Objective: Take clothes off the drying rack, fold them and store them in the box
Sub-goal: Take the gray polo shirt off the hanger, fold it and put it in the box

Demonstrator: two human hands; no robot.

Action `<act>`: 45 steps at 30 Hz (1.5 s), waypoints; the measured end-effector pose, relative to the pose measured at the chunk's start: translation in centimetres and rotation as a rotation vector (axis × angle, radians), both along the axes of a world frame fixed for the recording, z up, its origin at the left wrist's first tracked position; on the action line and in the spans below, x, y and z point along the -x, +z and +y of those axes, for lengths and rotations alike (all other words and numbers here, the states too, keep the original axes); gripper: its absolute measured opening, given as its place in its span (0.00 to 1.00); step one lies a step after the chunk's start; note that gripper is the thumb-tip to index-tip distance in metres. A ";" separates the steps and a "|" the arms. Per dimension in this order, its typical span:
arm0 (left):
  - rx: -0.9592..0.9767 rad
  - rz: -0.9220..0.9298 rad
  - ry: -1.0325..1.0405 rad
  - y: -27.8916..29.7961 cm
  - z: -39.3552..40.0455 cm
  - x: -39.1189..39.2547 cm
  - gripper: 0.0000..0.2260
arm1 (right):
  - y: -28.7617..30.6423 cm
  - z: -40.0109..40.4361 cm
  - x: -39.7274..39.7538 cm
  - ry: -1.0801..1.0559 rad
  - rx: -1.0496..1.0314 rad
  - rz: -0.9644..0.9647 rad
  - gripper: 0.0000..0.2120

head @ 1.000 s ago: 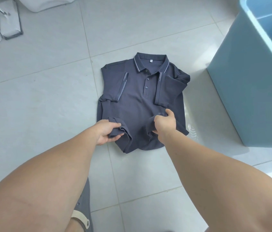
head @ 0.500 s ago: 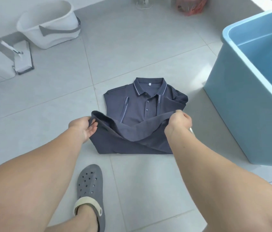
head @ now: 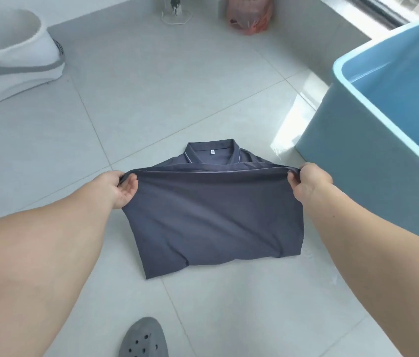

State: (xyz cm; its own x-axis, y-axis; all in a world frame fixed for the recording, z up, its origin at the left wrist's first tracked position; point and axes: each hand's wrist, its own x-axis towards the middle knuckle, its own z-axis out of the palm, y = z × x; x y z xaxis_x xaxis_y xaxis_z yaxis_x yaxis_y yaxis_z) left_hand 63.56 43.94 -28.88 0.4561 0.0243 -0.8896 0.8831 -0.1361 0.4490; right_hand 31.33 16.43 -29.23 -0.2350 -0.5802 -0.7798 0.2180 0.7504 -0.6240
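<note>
1. Mid-fold: hem of dark polo shirt (head: pixel 213 215) lifted over toward collar, lower part on floor tiles (head: pixel 151 99).
2. Left hand (head: pixel 118 188) & right hand (head: pixel 306 182) each pinching a hem corner.
3. Next, prob.: lay hem flat at collar, smooth, then into blue box (head: pixel 373 140) just beside, on right.

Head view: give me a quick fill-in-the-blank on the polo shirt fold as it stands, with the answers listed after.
1. The dark grey polo shirt lies on the pale tiled ____.
2. The left hand and right hand each pinch a corner of the shirt's ____ edge.
3. The light blue plastic box stands to the person's ____.
4. The part of the shirt not yet covered by the fold is its ____.

Missing words: floor; bottom; right; collar
</note>
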 end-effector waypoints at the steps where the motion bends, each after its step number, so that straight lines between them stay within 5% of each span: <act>1: -0.012 0.006 -0.013 -0.5 -0.8 -1.4 0.11 | 0.0 -0.3 -0.7 0.000 -0.005 -0.007 0.18; 6: 0.034 0.040 -0.034 -3.0 -4.9 -4.4 0.10 | 0.2 -0.9 -5.6 -0.100 0.013 -0.041 0.08; 11: 0.073 -0.007 -0.027 -5.1 -6.4 -6.3 0.14 | -0.2 -2.2 -7.8 0.143 0.115 0.006 0.08; 16: 0.090 -0.029 -0.136 -4.0 -7.4 -5.6 0.25 | 0.2 -2.0 -5.4 0.325 0.024 0.036 0.21; 22: -0.009 0.081 -0.313 -3.7 -9.8 2.5 0.25 | -5.9 2.6 4.0 0.633 -0.297 0.544 0.18; 30: -0.024 0.209 -0.564 -7.7 -14.4 12.1 0.20 | -9.1 4.8 6.5 0.561 -0.488 0.295 0.15; 34: -0.069 0.082 -0.714 -8.4 -17.0 13.3 0.14 | -9.2 4.1 7.6 0.644 -0.502 0.266 0.15; 38: -0.249 -0.252 -0.920 -8.7 -21.0 13.5 0.02 | -9.0 2.8 10.1 0.531 -0.466 0.233 0.14; 41: -0.361 -0.514 -1.258 -9.2 -25.3 14.4 0.16 | -8.9 1.6 12.6 0.418 -0.410 0.282 0.16; 45: -0.259 -0.687 -1.711 -9.0 -30.4 19.0 0.31 | -8.9 0.8 15.2 0.383 -0.353 0.251 0.11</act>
